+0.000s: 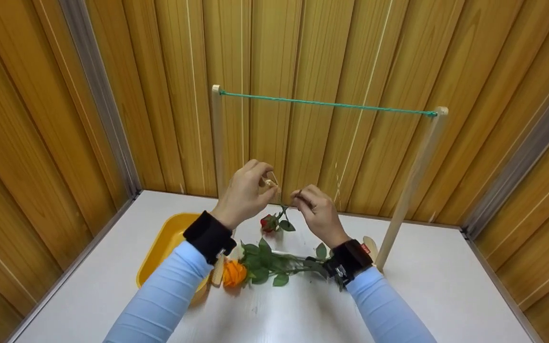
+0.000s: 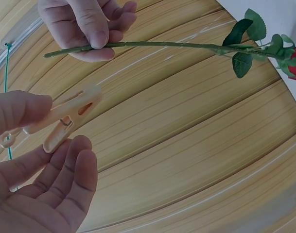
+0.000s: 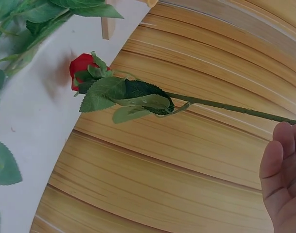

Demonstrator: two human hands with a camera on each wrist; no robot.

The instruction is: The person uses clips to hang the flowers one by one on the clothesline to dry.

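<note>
My left hand (image 1: 246, 193) pinches a pale clothespin (image 2: 55, 114) between thumb and fingers, squeezing its handle ends. My right hand (image 1: 320, 212) pinches the bare end of a red rose's green stem (image 2: 157, 44). The rose hangs head down, its red bloom (image 3: 82, 70) and leaves (image 3: 104, 94) above the white table in the head view. Clothespin and stem are apart, with a gap between the two hands. Beyond and above both hands, a green string (image 1: 327, 103) stretches between two wooden posts.
The left post (image 1: 218, 138) and right post (image 1: 405, 200) stand on the table. An orange rose (image 1: 234, 273) with leafy stems lies below the hands. A yellow bin (image 1: 153, 252) sits at the left, partly behind the left arm. Wood-panelled walls (image 1: 274, 57) enclose the table.
</note>
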